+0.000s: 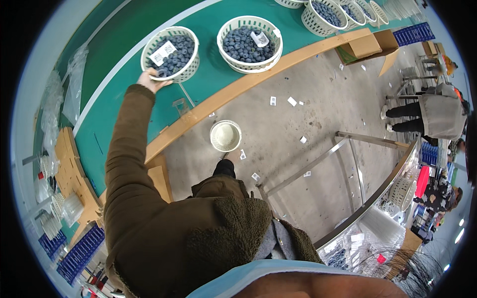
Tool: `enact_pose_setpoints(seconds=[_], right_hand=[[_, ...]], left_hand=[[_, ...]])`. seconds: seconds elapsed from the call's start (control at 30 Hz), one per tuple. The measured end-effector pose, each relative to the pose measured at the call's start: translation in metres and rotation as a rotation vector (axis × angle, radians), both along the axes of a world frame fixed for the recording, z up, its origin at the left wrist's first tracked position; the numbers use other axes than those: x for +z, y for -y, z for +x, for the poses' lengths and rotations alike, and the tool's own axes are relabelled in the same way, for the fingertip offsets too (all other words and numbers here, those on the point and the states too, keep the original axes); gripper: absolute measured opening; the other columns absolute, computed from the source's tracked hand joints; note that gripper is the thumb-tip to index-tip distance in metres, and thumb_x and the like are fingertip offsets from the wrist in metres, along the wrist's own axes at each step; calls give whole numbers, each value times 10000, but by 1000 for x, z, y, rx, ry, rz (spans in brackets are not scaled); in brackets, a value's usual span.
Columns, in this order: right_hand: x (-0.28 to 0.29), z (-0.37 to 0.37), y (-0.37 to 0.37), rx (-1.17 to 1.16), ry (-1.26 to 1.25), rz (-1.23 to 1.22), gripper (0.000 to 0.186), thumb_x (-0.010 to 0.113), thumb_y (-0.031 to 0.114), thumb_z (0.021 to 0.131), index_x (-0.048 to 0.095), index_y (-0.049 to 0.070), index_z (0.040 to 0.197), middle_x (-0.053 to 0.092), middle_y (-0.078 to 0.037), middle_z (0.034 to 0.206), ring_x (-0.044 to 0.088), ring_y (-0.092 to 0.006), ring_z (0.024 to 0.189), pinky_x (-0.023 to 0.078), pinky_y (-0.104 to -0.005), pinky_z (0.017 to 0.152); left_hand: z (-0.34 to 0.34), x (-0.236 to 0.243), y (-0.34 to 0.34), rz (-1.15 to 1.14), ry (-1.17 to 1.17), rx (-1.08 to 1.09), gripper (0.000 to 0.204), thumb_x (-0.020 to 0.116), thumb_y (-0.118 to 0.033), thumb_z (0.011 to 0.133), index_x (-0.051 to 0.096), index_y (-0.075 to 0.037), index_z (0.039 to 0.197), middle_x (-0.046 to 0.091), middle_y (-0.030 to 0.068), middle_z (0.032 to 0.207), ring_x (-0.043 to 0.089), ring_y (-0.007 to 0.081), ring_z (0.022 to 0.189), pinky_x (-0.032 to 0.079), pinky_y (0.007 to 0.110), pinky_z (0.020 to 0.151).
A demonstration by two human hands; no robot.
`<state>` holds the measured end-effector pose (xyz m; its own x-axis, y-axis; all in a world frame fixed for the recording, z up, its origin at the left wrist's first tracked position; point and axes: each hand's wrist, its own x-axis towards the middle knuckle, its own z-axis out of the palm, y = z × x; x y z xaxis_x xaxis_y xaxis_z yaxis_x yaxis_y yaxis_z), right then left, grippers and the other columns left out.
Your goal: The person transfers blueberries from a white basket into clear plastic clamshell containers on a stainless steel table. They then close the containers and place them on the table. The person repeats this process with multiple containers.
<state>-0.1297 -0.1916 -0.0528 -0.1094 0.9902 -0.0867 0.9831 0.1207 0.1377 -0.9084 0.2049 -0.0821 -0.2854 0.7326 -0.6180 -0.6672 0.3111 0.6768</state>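
Note:
My left hand [152,81], at the end of an olive sleeve, grips the lower near rim of a white perforated basket [186,64] of blueberries with a printed label on top. The basket is on a green conveyor surface [121,114] at the upper left. Just right of it, another basket of blueberries [243,47], also labelled, stands in what looks like a stacked white basket. Below the conveyor, a small white bucket [226,135] is on the floor near my foot. My right hand is not visible.
More blueberry baskets [323,17] line the upper right, beside cardboard boxes [365,47]. A wooden edge borders the conveyor. A metal frame [308,164] and a cluttered bench [367,233] are at right. A co-worker [437,111] stands at far right. Paper scraps litter the floor.

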Motion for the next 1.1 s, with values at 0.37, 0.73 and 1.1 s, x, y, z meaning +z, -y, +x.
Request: enact_pose_setpoints(seconds=[0.37,0.73,1.1], right_hand=[[38,-72,-88,233,-499,167,460,590,82,767,490,-5,1207,579,-123,1142,576,-243,976,364,-441,962],[148,-268,-289,734,-869,214,449,623,96,743,505,49,1174,548,-150,1123,555,-320,950,467,-370,807],[107,-224,-226,578,-755,111,273,620,99,766,640,169,1029,647,-112,781,632,-236,664,531,-323,624]], left_hand=[[108,64,66,117,63,118,486,356,69,712,276,135,1187,410,276,1181,470,437,1081,489,565,851],[275,92,181,26,62,-438,364,481,5,708,451,73,1064,574,156,956,628,241,803,568,377,703],[343,65,252,-70,67,-603,119,481,-33,727,531,61,780,579,153,772,631,290,664,563,416,631]])
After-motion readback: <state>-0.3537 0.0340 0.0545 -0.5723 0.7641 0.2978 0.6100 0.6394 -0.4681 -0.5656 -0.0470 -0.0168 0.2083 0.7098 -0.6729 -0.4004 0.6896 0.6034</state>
